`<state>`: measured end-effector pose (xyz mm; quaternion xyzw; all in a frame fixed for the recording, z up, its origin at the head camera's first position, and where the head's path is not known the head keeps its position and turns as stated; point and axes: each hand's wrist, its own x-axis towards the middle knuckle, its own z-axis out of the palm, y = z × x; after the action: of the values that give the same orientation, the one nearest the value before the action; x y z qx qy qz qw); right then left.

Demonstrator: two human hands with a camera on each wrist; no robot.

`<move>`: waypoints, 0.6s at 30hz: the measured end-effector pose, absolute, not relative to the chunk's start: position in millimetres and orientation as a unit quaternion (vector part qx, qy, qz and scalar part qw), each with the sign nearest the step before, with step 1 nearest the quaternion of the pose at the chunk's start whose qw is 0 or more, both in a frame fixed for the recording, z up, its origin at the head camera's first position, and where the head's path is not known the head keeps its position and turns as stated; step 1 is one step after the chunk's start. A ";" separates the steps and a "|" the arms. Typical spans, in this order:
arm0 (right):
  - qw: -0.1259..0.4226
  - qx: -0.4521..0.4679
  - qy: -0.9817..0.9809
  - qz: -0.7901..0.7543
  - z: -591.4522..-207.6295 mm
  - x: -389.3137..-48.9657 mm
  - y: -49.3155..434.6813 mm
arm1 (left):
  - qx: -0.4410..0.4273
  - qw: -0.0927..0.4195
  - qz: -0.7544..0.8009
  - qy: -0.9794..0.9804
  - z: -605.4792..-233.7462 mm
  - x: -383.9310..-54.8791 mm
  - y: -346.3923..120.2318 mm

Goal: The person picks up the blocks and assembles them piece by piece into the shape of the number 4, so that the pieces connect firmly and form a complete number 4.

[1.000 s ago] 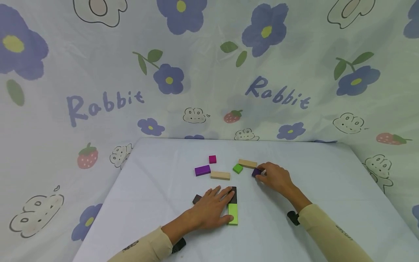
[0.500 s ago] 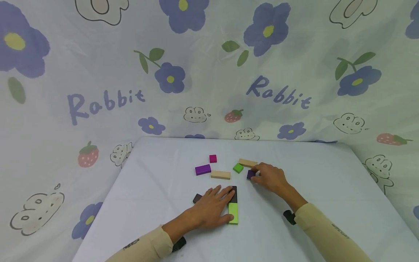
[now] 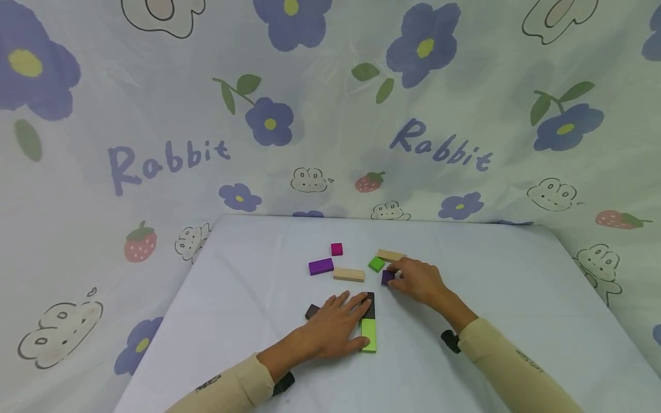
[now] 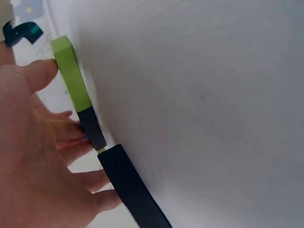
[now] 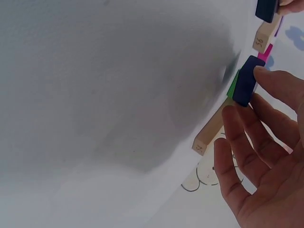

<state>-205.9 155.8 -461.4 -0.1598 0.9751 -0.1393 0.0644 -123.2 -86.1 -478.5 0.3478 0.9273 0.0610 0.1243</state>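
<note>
In the head view my left hand (image 3: 333,327) lies with fingers spread. Its fingertips rest on a black block (image 3: 369,305) and its thumb touches a lime-green block (image 3: 368,338); the two blocks stand end to end. Another black block (image 3: 312,311) is partly covered by this hand; the left wrist view shows more of that black block (image 4: 135,190). My right hand (image 3: 420,281) pinches a dark purple block (image 3: 387,277) between thumb and fingers, just right of the row. In the right wrist view the purple block (image 5: 247,80) looks dark blue, and its contact with the table is unclear.
Behind the hands are a magenta cube (image 3: 337,249), a purple block (image 3: 321,267), a plain wooden block (image 3: 349,275), a green cube (image 3: 376,264) and a second wooden block (image 3: 391,256). A white cloth (image 3: 248,287) covers the table; a printed curtain hangs behind.
My right hand has moved left and slightly nearer with the dark purple block, away from the far wooden block. The left hand and its blocks stay in place.
</note>
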 end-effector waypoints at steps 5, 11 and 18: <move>0.061 -0.170 0.974 -0.137 -461.5 -206.5 150.5 | 0.345 0.126 0.059 0.928 -478.0 -123.4 -85.8; 0.070 -0.175 0.973 -0.135 -461.0 -205.7 143.5 | 0.347 0.125 0.064 0.927 -479.2 -122.6 -85.6; 0.063 -0.186 0.972 -0.126 -458.1 -206.5 137.2 | 0.348 0.123 0.063 0.927 -478.6 -122.7 -85.6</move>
<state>-206.5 137.2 -458.1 -0.1855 0.9725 -0.1258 0.0633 -122.7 -85.6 -478.6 0.3480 0.9273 0.0627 0.1226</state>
